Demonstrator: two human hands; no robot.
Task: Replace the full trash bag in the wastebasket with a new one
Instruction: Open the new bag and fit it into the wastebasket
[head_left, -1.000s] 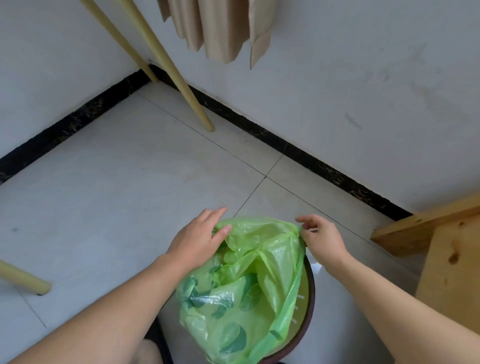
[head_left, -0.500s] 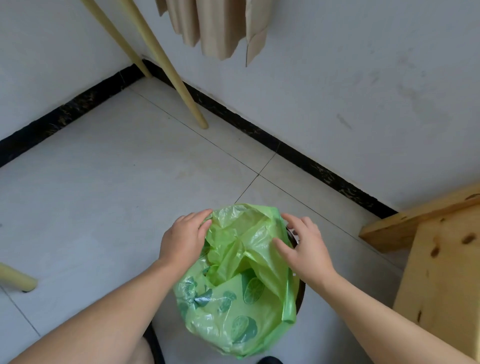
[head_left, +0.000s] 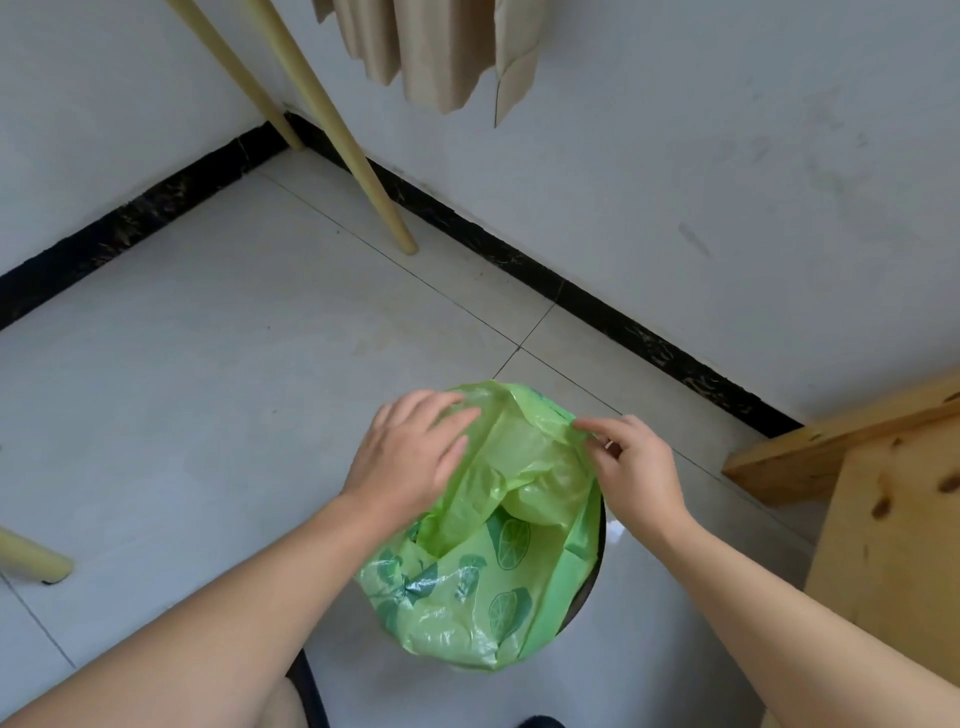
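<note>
left hand (head_left: 410, 454) lies flat and open on the green bag (head_left: 483, 545); right hand (head_left: 631, 465) pinches its edge at 3 o'clock. the bag sits in the wastebasket (head_left: 597, 577). best to stretch the hem evenly over the rim. two hands, one bag, one basket.

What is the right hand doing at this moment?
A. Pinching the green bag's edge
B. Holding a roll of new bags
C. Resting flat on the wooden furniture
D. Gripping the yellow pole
A: the right hand pinches the edge of the green bag between its fingers, above the wastebasket, clear of the wooden furniture.
</note>
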